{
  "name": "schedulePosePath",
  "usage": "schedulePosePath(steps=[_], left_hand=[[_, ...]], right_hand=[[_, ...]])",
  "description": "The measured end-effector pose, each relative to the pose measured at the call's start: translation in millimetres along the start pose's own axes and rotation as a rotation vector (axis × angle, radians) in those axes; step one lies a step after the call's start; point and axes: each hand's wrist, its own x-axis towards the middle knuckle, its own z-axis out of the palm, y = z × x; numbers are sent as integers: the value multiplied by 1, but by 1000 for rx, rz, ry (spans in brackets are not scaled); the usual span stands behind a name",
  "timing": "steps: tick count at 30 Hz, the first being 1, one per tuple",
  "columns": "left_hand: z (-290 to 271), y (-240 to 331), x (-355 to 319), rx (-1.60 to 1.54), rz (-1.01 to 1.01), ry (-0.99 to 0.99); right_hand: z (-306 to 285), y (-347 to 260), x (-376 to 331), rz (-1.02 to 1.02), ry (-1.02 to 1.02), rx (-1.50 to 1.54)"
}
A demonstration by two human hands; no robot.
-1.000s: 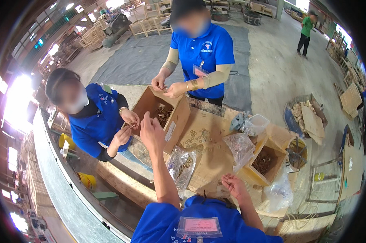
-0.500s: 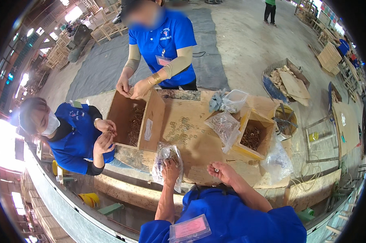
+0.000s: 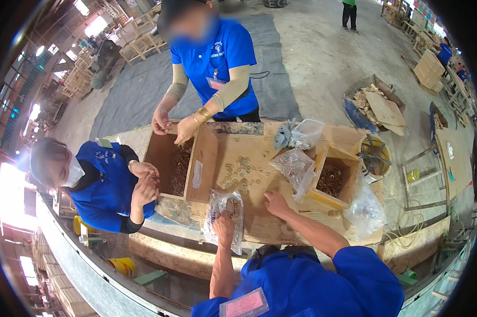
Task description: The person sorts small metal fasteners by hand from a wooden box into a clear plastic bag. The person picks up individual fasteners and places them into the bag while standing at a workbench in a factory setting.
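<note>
My left hand (image 3: 224, 226) is over the mouth of a clear plastic bag (image 3: 234, 236), its fingers curled down among the bolts (image 3: 232, 205) inside. What the fingertips grip is hidden. My right hand (image 3: 276, 203) is palm down low over the cardboard (image 3: 257, 214), with its fingers curled under; whether something is in them does not show. Beyond it, many small metal washers (image 3: 238, 174) are scattered on the cardboard. At the left stands an open wooden box (image 3: 205, 166) with bolts in it.
Two co-workers in blue shirts (image 3: 214, 50) work at the wooden box, one across and one at left (image 3: 103, 174). At right are a yellow-edged box (image 3: 349, 158) of bolts, plastic bags (image 3: 294, 168), a clear tub (image 3: 307, 132) and a bucket (image 3: 385, 158).
My right hand has turned from palm up, with a small ring-like piece at its fingers, to palm down and moved farther forward and left. My left hand stays at the bag, fingers curled.
</note>
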Motion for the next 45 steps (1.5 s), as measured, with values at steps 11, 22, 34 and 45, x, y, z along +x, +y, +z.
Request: schedulePosePath(steps=[11,22,34,45], left_hand=[[-20,11,-38,-259,37,212],[-35,28,-78,-938,-162,35],[-30,34,-56,-2491,-193,-820],[0,59,-58,-2366,-389,-922]], right_hand=[[-19,-45,144,-302,-137,-473],[-2,-46,161,-309,-213,-267],[-44,-9,127,482,-636,1961],[-49,-19,59,273,-584,2073]])
